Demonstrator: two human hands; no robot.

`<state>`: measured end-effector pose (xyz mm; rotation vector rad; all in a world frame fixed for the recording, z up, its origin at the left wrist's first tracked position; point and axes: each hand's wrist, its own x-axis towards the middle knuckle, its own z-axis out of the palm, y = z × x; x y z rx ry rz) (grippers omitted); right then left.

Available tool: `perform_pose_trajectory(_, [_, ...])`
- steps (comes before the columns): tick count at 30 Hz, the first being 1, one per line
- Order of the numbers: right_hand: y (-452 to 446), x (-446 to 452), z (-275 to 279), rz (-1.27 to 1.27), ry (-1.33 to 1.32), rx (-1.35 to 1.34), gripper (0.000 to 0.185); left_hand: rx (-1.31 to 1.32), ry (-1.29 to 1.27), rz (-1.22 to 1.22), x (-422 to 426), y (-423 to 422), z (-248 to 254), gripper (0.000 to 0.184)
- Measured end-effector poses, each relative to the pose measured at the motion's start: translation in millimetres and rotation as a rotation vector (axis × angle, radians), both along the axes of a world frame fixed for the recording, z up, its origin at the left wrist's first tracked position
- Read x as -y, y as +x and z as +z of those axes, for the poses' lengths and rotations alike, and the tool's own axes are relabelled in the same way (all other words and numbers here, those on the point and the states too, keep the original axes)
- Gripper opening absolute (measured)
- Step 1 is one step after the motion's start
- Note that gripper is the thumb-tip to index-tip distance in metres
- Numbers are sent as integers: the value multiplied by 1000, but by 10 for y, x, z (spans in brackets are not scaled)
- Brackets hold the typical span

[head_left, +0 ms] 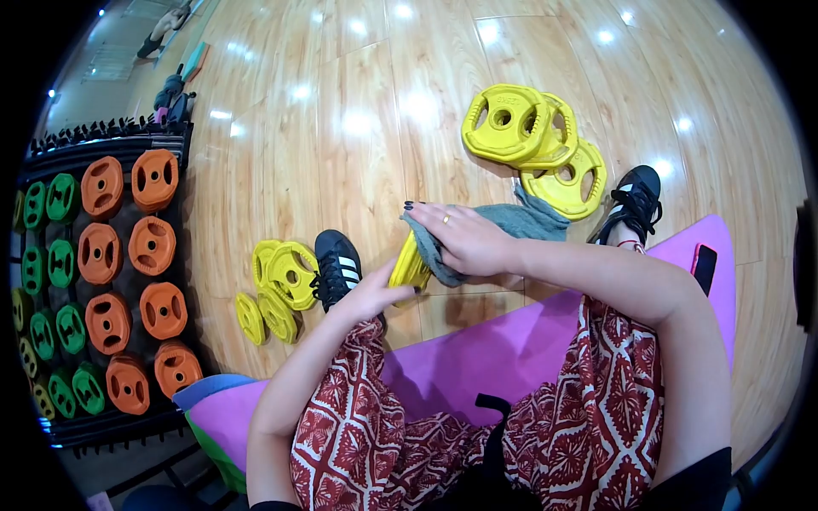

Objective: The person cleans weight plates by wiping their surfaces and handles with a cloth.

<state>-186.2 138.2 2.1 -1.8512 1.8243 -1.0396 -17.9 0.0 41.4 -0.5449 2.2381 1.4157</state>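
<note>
Between my legs, a yellow weight plate (411,266) is held up on its edge. My left hand (375,292) grips its near left side, the thumb lying along the lower part. My right hand (464,243) presses a grey cloth (524,220) against the plate's right face, fingers closed over the cloth at the top. The cloth's loose end trails right toward a stack of yellow plates (504,123) on the floor. Beside my left shoe (338,268) lie several more yellow plates (292,275).
On the left stands a rack with orange plates (100,253) and green plates (61,262). I sit on a purple mat (477,362); a phone (704,266) lies at its right end. My right shoe (635,200) is beside the yellow stack. Another person (162,32) appears far off at upper left.
</note>
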Motion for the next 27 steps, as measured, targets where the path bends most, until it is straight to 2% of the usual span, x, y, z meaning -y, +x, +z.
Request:
perform_pose_trajectory(3, [-1,-81,-76,6,109,69,67,114,-6,69,-36,-103,77,61])
perform_pose_trajectory(5, [-19,-165,-138,2,275,251,73,155,-206,-36,-113,-168,119,60])
perform_pose_trajectory(8, [-73,-211,-194,39,378,231,77,154,-302,-98,-237,-280,214,56])
perform_pose_trajectory(12, [-43,-180,-4,18,378,328,75,93,-342,-72,-245,-259,194,52])
perform_pose_trajectory(15, [9,-141,70,16,275,401,72,165,-317,-48,-176,-230,162,49])
perform_pose_trajectory(17, [85,-113,137,35,83,129,67,146,-308,3,-139,-197,118,48])
perform_pose_trajectory(20, [200,-74,145,32,-5,38,64,139,-318,-3,-125,-186,90,46])
perform_pose_trajectory(25, [82,-21,97,19,66,-27,68,161,-268,29,-45,-141,11,44])
perform_pose_trajectory(27, [1,-13,35,9,279,321,73,162,-230,39,-21,-130,-7,43])
